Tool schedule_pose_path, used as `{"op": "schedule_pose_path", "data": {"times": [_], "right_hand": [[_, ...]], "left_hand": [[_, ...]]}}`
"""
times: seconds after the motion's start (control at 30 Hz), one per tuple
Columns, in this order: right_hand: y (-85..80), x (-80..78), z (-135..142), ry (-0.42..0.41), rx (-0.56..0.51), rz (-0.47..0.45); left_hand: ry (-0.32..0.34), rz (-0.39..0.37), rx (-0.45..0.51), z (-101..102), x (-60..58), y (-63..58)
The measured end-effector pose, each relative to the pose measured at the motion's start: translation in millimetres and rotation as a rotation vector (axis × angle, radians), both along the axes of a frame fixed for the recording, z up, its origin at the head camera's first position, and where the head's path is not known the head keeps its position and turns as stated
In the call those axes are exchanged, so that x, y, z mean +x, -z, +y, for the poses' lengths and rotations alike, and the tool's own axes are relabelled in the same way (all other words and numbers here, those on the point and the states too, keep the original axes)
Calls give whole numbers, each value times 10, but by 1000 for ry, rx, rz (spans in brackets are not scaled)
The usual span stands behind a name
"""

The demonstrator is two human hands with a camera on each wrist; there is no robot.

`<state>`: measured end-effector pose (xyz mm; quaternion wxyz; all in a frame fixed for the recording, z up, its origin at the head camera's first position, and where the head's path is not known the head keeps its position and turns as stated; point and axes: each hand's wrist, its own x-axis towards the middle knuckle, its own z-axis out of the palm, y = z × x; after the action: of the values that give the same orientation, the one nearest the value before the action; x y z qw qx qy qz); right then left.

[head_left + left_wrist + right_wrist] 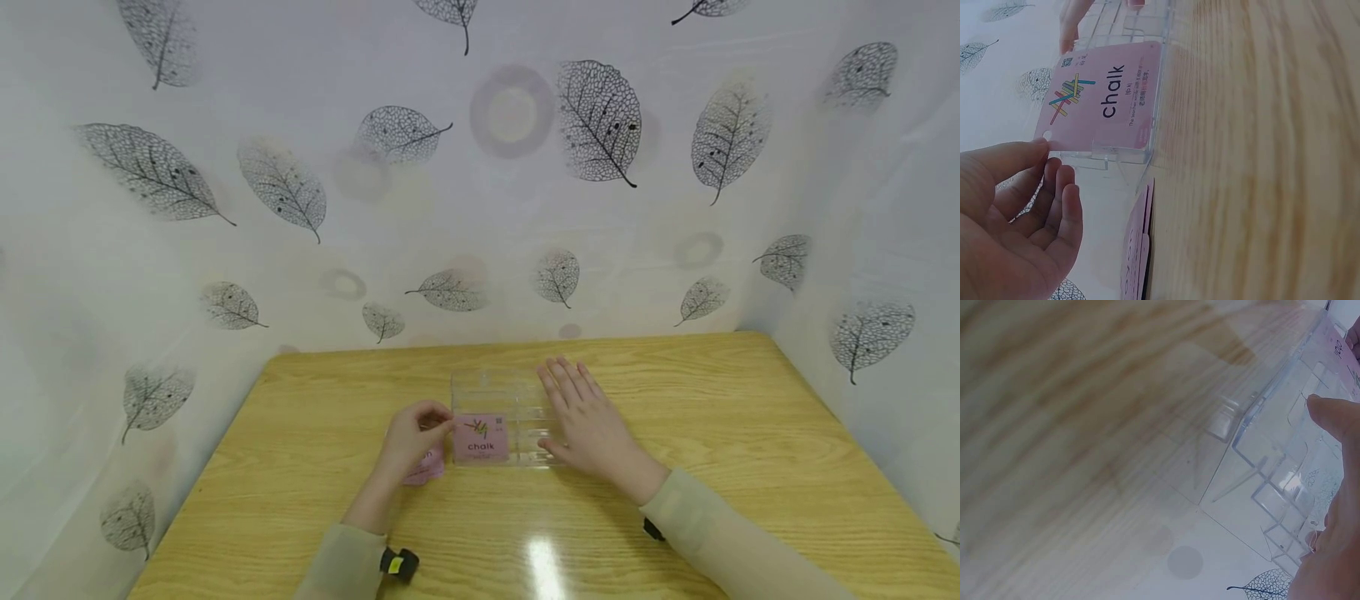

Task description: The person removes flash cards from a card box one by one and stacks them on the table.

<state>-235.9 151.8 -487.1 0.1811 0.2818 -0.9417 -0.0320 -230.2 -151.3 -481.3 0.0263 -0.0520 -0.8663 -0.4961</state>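
Observation:
A pink flashcard [481, 437] printed "chalk", with a drawing of coloured sticks, stands at the front left of a clear plastic rack [487, 382]. My left hand [411, 435] pinches the card's punched corner between thumb and forefinger; the left wrist view shows the card [1110, 100] with its lower edge at the rack's front lip. Flat against the rack's right side rests my right hand [596, 429], fingers extended. Beneath the left hand lies a small stack of pink cards [426, 468], its top word partly covered. In the right wrist view the rack [1272, 481] shows stepped clear tiers.
The rack stands on a wood-grain table [315, 517]. Behind it hangs a pale curtain [480, 208] printed with grey leaves, which also runs along both sides. Dark straps with small devices sit on both wrists, the left device [399, 564] showing a yellow patch.

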Motion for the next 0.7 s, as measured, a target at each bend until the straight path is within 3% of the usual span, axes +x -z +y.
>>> {"op": "schedule_pose_path", "data": {"times": [0.7], "right_hand": [[-23, 7, -8, 4, -24, -41]], "left_hand": [[-11, -8, 21, 19, 20, -48]]}}
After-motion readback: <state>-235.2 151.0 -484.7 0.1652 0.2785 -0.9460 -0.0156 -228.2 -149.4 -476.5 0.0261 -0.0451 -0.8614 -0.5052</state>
